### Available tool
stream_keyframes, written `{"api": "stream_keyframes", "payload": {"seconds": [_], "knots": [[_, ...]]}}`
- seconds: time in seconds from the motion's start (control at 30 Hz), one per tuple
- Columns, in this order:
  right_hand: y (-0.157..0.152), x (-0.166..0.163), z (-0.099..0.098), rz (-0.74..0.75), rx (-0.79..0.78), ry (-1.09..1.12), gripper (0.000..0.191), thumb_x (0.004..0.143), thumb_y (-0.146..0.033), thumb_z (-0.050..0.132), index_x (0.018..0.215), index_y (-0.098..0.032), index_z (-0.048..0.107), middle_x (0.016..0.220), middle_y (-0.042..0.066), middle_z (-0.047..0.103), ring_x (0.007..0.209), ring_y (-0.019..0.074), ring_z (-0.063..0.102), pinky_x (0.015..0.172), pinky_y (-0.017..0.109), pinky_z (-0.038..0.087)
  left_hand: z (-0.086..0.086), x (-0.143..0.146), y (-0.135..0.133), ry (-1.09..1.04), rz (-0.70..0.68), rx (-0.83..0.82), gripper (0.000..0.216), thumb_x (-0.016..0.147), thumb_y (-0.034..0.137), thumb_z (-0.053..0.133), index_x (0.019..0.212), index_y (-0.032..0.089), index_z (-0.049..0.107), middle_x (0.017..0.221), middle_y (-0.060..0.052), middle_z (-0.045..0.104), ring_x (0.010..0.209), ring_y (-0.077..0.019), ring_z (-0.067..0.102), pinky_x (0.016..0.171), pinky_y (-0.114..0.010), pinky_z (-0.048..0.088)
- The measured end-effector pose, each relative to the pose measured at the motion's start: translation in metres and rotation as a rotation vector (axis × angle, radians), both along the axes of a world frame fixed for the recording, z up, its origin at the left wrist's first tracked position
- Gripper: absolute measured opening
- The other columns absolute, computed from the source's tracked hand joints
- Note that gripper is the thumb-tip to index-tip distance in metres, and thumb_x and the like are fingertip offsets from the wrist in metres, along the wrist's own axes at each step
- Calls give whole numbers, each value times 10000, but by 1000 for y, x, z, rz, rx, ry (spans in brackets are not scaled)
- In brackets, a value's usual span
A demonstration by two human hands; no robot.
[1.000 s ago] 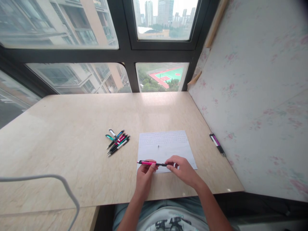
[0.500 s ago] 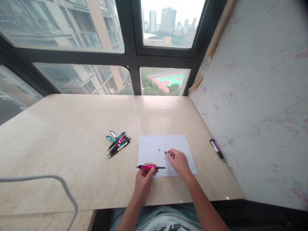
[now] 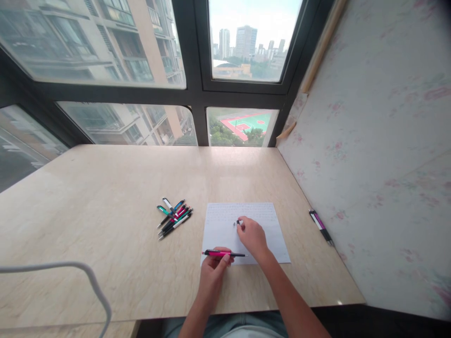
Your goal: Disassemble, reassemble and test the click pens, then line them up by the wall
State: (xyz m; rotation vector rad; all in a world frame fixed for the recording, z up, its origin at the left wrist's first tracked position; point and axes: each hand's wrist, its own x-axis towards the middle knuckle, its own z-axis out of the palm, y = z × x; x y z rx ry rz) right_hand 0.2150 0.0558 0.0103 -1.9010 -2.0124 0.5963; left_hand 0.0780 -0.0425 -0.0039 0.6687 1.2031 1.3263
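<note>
My left hand [image 3: 213, 272] is closed around a pink ballpoint pen [image 3: 219, 253], held level over the lower edge of the paper [image 3: 220, 234]. The pen's narrow dark end points right. Above the middle of the sheet, my right hand [image 3: 252, 236] pinches a small dark piece [image 3: 238, 222] between its fingertips; its exact kind is too small to make out. Just left of those fingertips, a tiny metallic part [image 3: 234, 224] lies on the paper. Lines of faint writing fill the sheet's upper part.
Several pens [image 3: 175, 218] lie in a loose pile left of the paper. Two pens [image 3: 320, 227] rest against the papered wall [image 3: 380, 169] at right. A grey cable [image 3: 84, 267] curves over the table [image 3: 116, 197] at lower left. Windows [image 3: 243, 126] stand behind.
My right hand has moved left across the paper with the dark piece, close to the tiny metallic part. My left hand keeps hold of the pen. The camera view has tilted slightly upward.
</note>
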Motion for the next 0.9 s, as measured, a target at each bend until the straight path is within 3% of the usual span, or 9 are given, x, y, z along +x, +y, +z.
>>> {"api": "stream_keyframes", "payload": {"seconds": [0.3, 0.5, 0.7, 0.9], "knots": [[2, 4, -1, -12, 69, 79, 264, 902, -256, 477, 1112, -192, 624, 907, 67, 704, 816, 192, 637, 697, 269, 410, 1, 0, 0, 14, -4, -8, 266, 705, 377, 749, 827, 144, 712, 739, -59, 673, 710, -190, 592, 687, -293, 451], [-23, 29, -16, -44, 214, 15, 251, 880, -198, 459, 1042, -189, 651, 909, 92, 652, 914, 244, 574, 774, 328, 433, 0, 0, -1, 16, 20, -12, 279, 697, 387, 753, 830, 146, 710, 738, -60, 677, 712, -201, 608, 697, -305, 459], [-45, 50, -35, 2, 364, -34, 245, 850, -190, 509, 1059, -201, 636, 1040, 118, 583, 968, 264, 518, 846, 396, 433, 1, 1, -1, 35, 30, -20, 300, 678, 394, 768, 829, 141, 714, 733, -61, 681, 715, -209, 620, 683, -302, 462], [-42, 57, -29, -16, 345, 31, 240, 876, -234, 498, 1067, -197, 638, 1114, 131, 578, 1055, 283, 496, 906, 443, 408, 5, 2, -1, 33, 27, -7, 282, 690, 374, 762, 860, 157, 701, 784, -57, 682, 730, -203, 623, 701, -300, 466]]}}
